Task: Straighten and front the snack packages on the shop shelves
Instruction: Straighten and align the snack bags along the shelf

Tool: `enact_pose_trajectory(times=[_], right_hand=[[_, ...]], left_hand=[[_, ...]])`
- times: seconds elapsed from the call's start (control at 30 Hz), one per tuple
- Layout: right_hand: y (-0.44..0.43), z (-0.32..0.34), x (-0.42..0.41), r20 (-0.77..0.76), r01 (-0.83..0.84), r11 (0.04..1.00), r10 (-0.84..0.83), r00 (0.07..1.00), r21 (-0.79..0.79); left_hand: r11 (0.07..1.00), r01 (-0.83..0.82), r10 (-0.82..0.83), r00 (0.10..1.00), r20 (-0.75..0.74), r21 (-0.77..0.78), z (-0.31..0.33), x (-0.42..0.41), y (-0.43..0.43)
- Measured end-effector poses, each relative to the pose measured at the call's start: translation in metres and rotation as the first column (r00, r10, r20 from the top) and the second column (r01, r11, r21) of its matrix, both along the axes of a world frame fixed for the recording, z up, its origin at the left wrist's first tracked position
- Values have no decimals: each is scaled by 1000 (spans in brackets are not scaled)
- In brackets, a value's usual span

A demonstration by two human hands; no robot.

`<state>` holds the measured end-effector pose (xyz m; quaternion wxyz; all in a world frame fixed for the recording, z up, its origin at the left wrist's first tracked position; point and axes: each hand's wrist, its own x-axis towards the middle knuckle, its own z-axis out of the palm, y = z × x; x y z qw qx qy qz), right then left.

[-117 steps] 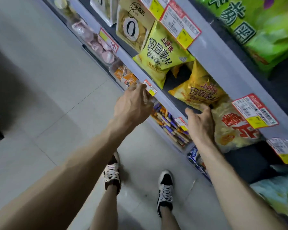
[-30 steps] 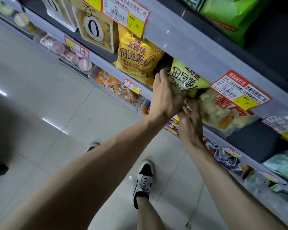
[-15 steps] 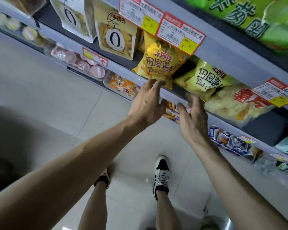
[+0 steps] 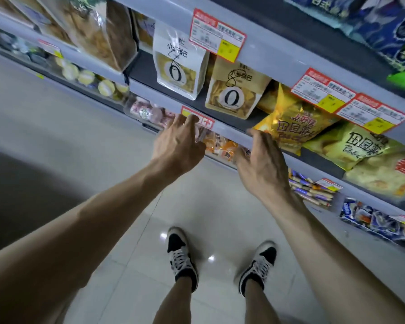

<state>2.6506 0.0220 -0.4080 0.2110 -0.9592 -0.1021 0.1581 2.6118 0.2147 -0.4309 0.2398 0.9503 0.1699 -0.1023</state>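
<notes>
On the grey shelf (image 4: 229, 130) stand a white pouch marked "0" (image 4: 179, 71) and a tan pouch marked "0" (image 4: 233, 93). To their right lie an orange-yellow chip bag (image 4: 292, 125), a pale yellow chip bag (image 4: 351, 146) and a cream bag with red lettering (image 4: 384, 174). My left hand (image 4: 178, 146) hovers in front of the shelf edge below the white pouch, fingers apart, holding nothing. My right hand (image 4: 261, 160) is spread open just left of the orange-yellow bag, at the shelf lip, holding nothing.
Below runs a lower shelf with pink round packs (image 4: 150, 112), orange wrapped snacks (image 4: 222, 146) and striped sticks (image 4: 311, 188). Red-and-yellow price tags (image 4: 218, 35) hang from the shelf above. Clear bags of brown snacks (image 4: 96, 31) stand left. My shoes (image 4: 181, 256) are on the tiled floor.
Both hands have let go of the yellow chip bags and slid left along the shelf edge. The view has shifted left, bringing the two "0" pouches toward the middle.
</notes>
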Motion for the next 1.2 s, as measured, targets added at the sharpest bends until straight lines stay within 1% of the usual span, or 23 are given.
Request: enact_pose_trajectory(times=[0.1, 0.17, 0.23, 0.33, 0.4, 0.53, 0.6, 0.7, 0.77, 0.87, 1.03, 1.2], right_hand=[[21, -1, 12, -2, 33, 999, -33, 999, -33], [30, -5, 21, -38, 89, 996, -90, 995, -23], [37, -10, 29, -77, 155, 988, -152, 985, 27], [47, -14, 38, -135, 258, 959, -242, 961, 121], [52, -18, 43, -174, 316, 931, -286, 942, 182], [58, -25, 60, -229, 429, 872, -379, 897, 237], [59, -27, 69, -263, 472, 849, -411, 873, 238], [58, -34, 79, -279, 489, 830, -418, 864, 270], [56, -37, 81, -279, 486, 824, -413, 867, 292], [54, -40, 80, -286, 500, 807, -422, 860, 314], [55, -45, 77, -295, 520, 772, -434, 852, 366], [56, -52, 71, -260, 508, 760, -436, 861, 407]], left_hand=[[998, -41, 42, 999, -17, 46, -5, 14, 26], [991, -130, 130, 991, 22, 28, -8, 29, 39], [972, -235, 237, 968, 88, -29, -14, 47, 49], [938, -327, 342, 925, 165, -113, -24, 73, 59], [913, -370, 398, 899, 183, -170, -31, 87, 63], [850, -453, 509, 837, 199, -269, -41, 105, 60], [832, -474, 540, 810, 227, -288, -48, 111, 58], [790, -511, 590, 784, 194, -339, -55, 121, 60], [773, -505, 599, 780, 182, -383, -55, 128, 62], [757, -491, 615, 758, 217, -431, -56, 131, 64], [745, -468, 635, 717, 288, -476, -56, 116, 73], [683, -515, 711, 631, 310, -518, -53, 87, 86]])
